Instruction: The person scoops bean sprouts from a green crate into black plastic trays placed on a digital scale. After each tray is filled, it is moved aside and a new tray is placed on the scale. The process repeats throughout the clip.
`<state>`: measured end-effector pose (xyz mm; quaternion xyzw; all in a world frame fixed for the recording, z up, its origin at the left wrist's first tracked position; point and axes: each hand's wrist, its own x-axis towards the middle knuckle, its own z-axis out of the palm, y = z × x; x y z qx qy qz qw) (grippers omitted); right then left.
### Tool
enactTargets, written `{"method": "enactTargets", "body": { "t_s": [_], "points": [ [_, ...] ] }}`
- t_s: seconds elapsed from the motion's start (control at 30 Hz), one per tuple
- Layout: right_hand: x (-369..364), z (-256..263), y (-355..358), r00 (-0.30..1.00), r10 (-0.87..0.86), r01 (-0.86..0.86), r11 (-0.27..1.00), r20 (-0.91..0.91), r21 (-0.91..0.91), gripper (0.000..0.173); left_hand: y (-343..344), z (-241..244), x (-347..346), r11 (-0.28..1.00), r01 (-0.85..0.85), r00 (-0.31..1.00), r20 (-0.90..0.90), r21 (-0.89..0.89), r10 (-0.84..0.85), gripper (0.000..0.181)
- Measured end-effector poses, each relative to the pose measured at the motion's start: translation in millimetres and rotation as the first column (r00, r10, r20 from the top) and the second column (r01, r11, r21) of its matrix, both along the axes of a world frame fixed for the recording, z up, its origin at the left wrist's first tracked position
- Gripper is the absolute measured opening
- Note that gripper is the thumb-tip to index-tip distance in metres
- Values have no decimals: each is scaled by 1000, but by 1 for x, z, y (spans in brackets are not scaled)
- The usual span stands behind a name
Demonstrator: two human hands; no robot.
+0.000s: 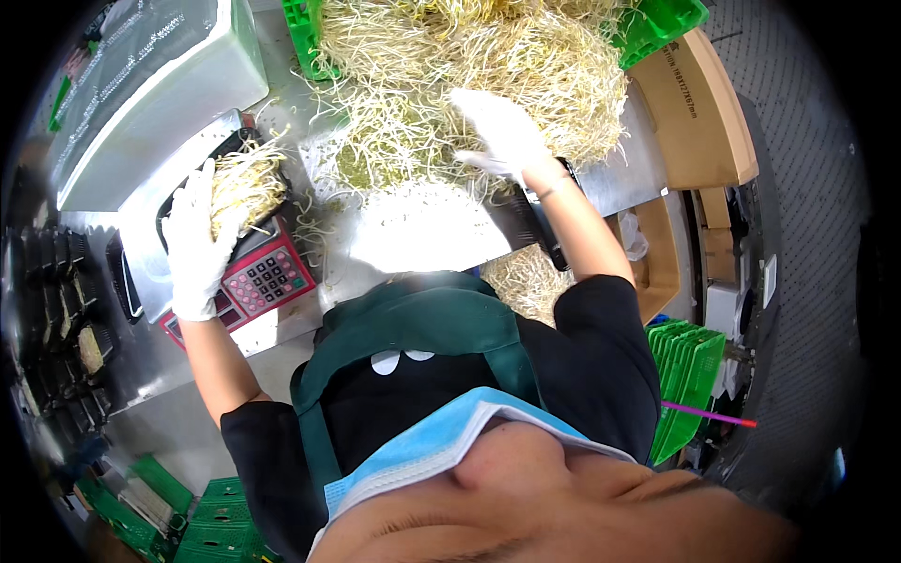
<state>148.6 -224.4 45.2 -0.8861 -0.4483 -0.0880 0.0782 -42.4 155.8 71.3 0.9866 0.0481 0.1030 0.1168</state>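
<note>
My left hand (pixel 193 243), in a white glove, rests on bean sprouts (pixel 246 186) in a black plastic tray (pixel 287 186). That tray sits on a red digital scale (pixel 266 281) with a metal platform and a keypad. Whether its fingers grip any sprouts cannot be told. My right hand (pixel 501 134), also gloved in white, lies at the near edge of a large heap of bean sprouts (pixel 556 77) on a steel table (pixel 422 236), thumb apart from the fingers and nothing visible in its grasp. Under the right wrist, at the table's edge, is a dark object, partly hidden.
A white foam box (pixel 176 119) stands behind the scale, and stacked black trays (pixel 49 302) are at the far left. Beyond the heap is a green plastic crate (pixel 662 28). A cardboard box (pixel 693 112) borders it on the right. Nested green baskets (pixel 683 380) stand lower right.
</note>
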Motion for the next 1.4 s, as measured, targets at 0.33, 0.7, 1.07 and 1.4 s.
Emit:
{"method": "enactTargets", "body": {
  "t_s": [0.33,0.7,1.07,1.4],
  "points": [
    [109,-10,-116,926,-264,367,794,268,-485,83,-36,32,2,949,-157,965,249,274,88,57],
    [3,15,23,981,33,-44,997,-191,-57,38,-137,-11,-26,809,247,968,166,-533,-186,40],
    [42,-34,54,764,32,75,988,-644,138,75,-128,-83,15,847,249,964,208,-470,-168,73],
    [-25,-90,56,904,-73,22,992,-421,-124,72,-143,-111,67,966,21,979,-189,-258,-71,64]
  ]
}}
